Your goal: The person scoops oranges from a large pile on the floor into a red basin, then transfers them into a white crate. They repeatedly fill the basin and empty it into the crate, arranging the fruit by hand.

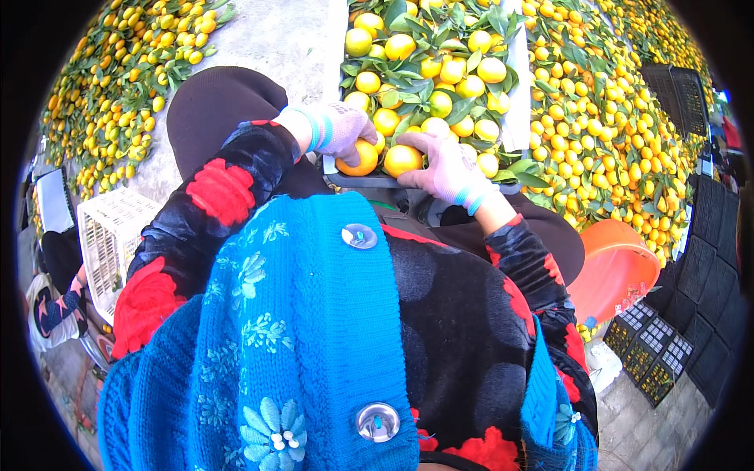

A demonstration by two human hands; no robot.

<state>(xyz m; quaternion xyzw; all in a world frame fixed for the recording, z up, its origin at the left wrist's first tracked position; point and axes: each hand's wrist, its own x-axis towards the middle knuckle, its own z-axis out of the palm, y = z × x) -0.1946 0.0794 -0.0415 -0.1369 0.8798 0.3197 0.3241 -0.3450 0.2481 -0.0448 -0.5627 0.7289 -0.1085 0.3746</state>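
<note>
— Hands first. Left hand [342, 129], gloved, curled over a deeper-coloured orange [361, 157]. Right hand [448, 169], gloved too, cupped round a paler orange [402, 159]. Neither spread, neither empty.

— And the two fruits?

— Side by side, nearly touching, right at the near rim of the grey crate [357, 181], on top of the load.

— Inside it?

— Heaped with more oranges [440, 74] on leafy stems. White liner [516, 94] standing up along the right wall.

— Step in hand, at a guess?

— Looks like settling the pair into the near row, or lifting them out. Cannot tell which from one glance. Firm hold either way, fingers wrapped, thumbs hidden.

— Next move, then?

— Calls for a soft touch: no squeezing thin peel, no snagging on stems and leaves. Also some care at the crowded rim, so as not to roll a neighbour over the edge into the lap.

— Further out?

— Left pile of loose fruit [118, 78] and right pile of loose fruit [613, 133], both on the ground. Orange basin [616, 267] by the right knee, white slatted basket [110, 235] to the left. Black crates [652, 345] at lower right, more beyond the right pile. Another person's sleeve [55, 306] far lower left, well apart from these hands.
</note>
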